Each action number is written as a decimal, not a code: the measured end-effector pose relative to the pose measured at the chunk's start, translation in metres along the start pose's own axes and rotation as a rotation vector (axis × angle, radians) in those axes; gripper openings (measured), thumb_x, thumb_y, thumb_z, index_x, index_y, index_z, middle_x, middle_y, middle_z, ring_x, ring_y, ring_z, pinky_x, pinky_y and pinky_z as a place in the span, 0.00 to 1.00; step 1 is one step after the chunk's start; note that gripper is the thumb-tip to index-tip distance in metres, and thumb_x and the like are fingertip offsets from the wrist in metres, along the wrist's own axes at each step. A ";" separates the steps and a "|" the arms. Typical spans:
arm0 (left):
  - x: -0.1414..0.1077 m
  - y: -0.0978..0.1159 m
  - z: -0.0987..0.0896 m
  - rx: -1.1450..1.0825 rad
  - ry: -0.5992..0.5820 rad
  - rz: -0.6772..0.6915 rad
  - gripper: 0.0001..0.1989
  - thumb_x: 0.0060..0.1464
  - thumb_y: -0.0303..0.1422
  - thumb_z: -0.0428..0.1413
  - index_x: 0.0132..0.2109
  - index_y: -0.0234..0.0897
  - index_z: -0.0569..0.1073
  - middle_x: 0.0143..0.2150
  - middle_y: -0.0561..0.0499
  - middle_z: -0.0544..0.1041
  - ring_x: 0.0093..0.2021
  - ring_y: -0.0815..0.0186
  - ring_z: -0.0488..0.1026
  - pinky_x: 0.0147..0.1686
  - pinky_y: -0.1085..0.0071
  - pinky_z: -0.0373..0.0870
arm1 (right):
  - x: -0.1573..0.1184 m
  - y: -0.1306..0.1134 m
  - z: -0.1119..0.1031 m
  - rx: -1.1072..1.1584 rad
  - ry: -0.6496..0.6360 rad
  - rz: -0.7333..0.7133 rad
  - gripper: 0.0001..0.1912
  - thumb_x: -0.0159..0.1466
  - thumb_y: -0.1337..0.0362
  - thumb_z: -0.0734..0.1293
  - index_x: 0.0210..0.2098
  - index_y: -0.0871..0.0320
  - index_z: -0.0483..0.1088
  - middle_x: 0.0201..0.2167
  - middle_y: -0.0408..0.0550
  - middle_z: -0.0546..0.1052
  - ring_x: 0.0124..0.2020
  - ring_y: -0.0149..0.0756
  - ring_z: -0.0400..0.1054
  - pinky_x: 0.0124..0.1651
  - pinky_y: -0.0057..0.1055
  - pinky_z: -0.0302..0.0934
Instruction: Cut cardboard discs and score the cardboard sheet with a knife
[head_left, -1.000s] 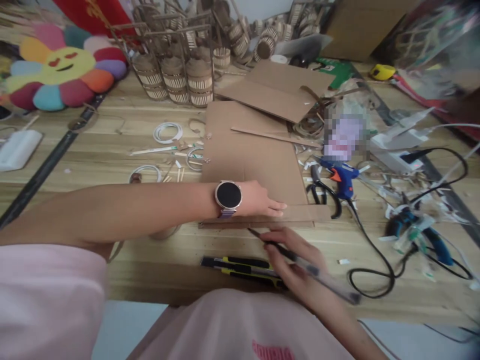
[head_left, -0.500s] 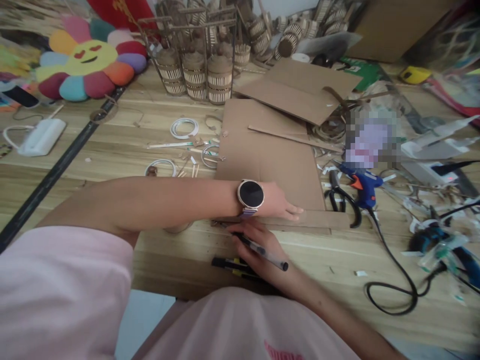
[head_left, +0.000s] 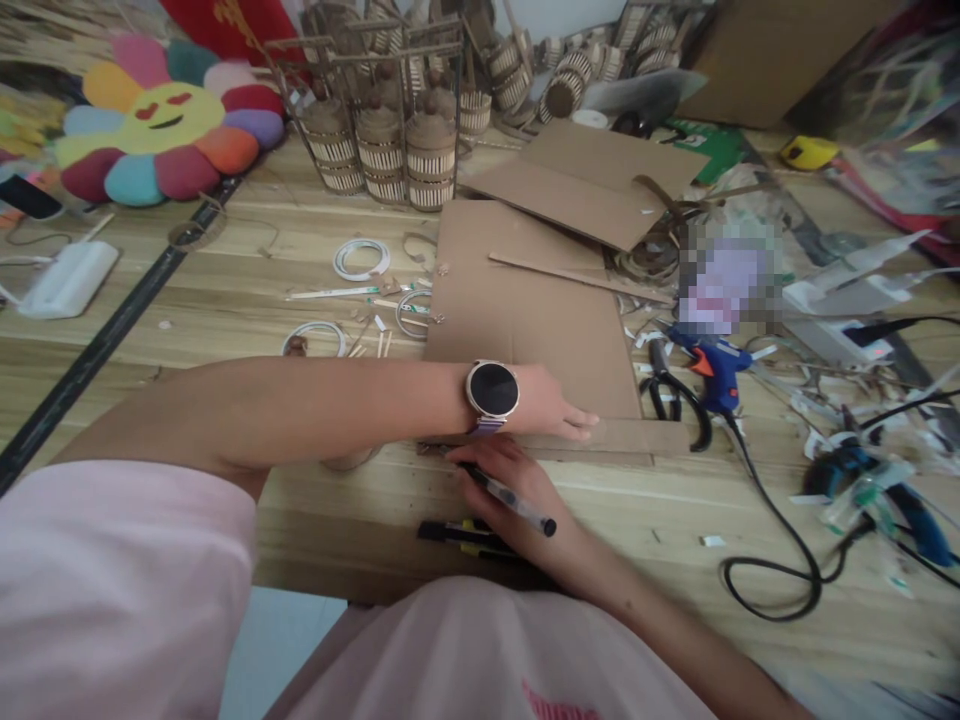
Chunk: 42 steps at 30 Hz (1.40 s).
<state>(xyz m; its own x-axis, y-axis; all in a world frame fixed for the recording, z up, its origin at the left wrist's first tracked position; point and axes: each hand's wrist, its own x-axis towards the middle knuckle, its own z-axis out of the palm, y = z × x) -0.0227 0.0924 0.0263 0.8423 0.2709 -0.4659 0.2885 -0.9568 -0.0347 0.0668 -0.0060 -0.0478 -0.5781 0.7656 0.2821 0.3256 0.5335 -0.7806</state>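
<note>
My left hand [head_left: 551, 398] lies flat, fingers stretched to the right, pressing a narrow cardboard strip [head_left: 641, 436] onto the near edge of a large cardboard sheet [head_left: 555, 310]. A round watch [head_left: 493, 388] sits on that wrist. Just below it, my right hand [head_left: 510, 490] is closed around a black pen [head_left: 517, 500]; the pen's tip is near the lower left corner of the cardboard, partly hidden by my left wrist and fingers. A black and yellow utility knife [head_left: 457, 535] lies on the table, partly under my right hand.
A blue glue gun [head_left: 720, 370] with a looping black cord and black-handled scissors [head_left: 679, 400] lie to the right. White rings [head_left: 361, 259] and small sticks lie left of the cardboard. Behind stand a rack of bamboo pieces [head_left: 386, 150] and a flower cushion [head_left: 176, 120].
The view has shifted slightly, so the scene sits a little further left. Both hands keep nearly the same places on the cardboard, the pen still in my right hand.
</note>
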 end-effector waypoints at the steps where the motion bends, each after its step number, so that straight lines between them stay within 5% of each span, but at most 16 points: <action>1: 0.001 0.000 0.000 0.003 -0.008 0.006 0.36 0.64 0.18 0.44 0.71 0.60 0.60 0.77 0.67 0.52 0.56 0.57 0.76 0.40 0.60 0.74 | -0.002 0.001 -0.003 -0.006 0.022 0.016 0.10 0.68 0.68 0.63 0.44 0.52 0.75 0.42 0.49 0.83 0.46 0.42 0.77 0.51 0.42 0.72; 4: 0.000 -0.001 0.001 -0.005 -0.005 0.011 0.34 0.65 0.20 0.43 0.71 0.58 0.60 0.77 0.67 0.51 0.55 0.57 0.76 0.40 0.60 0.73 | -0.018 0.005 -0.021 -0.037 0.079 0.099 0.09 0.68 0.67 0.64 0.41 0.52 0.76 0.38 0.47 0.83 0.41 0.40 0.78 0.46 0.37 0.72; 9: -0.003 -0.001 0.000 -0.037 0.008 0.007 0.35 0.66 0.18 0.40 0.71 0.56 0.60 0.77 0.66 0.53 0.55 0.57 0.75 0.44 0.57 0.75 | -0.066 0.014 -0.081 -0.240 0.265 0.321 0.07 0.67 0.60 0.67 0.39 0.51 0.78 0.36 0.46 0.84 0.35 0.41 0.79 0.35 0.33 0.73; 13: -0.003 -0.002 0.000 -0.031 -0.018 0.014 0.38 0.64 0.16 0.40 0.72 0.56 0.58 0.77 0.67 0.49 0.56 0.55 0.74 0.45 0.56 0.75 | -0.082 0.006 -0.105 -0.382 0.388 0.407 0.07 0.66 0.56 0.68 0.38 0.49 0.78 0.33 0.46 0.83 0.31 0.41 0.78 0.19 0.28 0.62; 16: -0.004 -0.001 -0.002 -0.057 0.002 0.007 0.37 0.64 0.16 0.41 0.71 0.56 0.61 0.77 0.66 0.52 0.55 0.56 0.75 0.45 0.56 0.75 | -0.063 -0.007 -0.087 -0.279 0.248 0.279 0.08 0.67 0.59 0.66 0.40 0.48 0.79 0.36 0.47 0.83 0.35 0.41 0.79 0.33 0.32 0.72; 20: -0.004 0.001 -0.004 -0.055 -0.021 -0.010 0.35 0.66 0.18 0.41 0.71 0.59 0.61 0.77 0.69 0.50 0.56 0.58 0.75 0.46 0.58 0.75 | -0.027 -0.013 -0.042 -0.024 0.053 0.137 0.11 0.69 0.66 0.64 0.43 0.50 0.79 0.36 0.46 0.82 0.36 0.37 0.78 0.39 0.31 0.73; 24: -0.003 0.002 -0.006 -0.057 -0.024 -0.036 0.36 0.66 0.18 0.42 0.71 0.61 0.60 0.76 0.69 0.53 0.59 0.59 0.74 0.48 0.60 0.75 | -0.011 -0.004 -0.015 0.040 0.005 0.059 0.12 0.69 0.67 0.64 0.46 0.51 0.78 0.43 0.47 0.83 0.44 0.39 0.78 0.49 0.36 0.73; 42: 0.002 0.000 0.002 -0.079 0.035 -0.021 0.35 0.63 0.18 0.48 0.69 0.62 0.64 0.76 0.67 0.56 0.54 0.58 0.77 0.43 0.61 0.75 | -0.002 0.003 -0.005 -0.027 -0.007 -0.049 0.10 0.69 0.68 0.65 0.47 0.56 0.77 0.44 0.50 0.84 0.47 0.41 0.78 0.53 0.41 0.71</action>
<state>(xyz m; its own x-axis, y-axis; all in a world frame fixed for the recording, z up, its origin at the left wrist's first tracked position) -0.0219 0.0927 0.0232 0.8506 0.2960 -0.4346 0.3404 -0.9399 0.0262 0.0723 -0.0038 -0.0481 -0.5992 0.7358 0.3155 0.3166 0.5797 -0.7508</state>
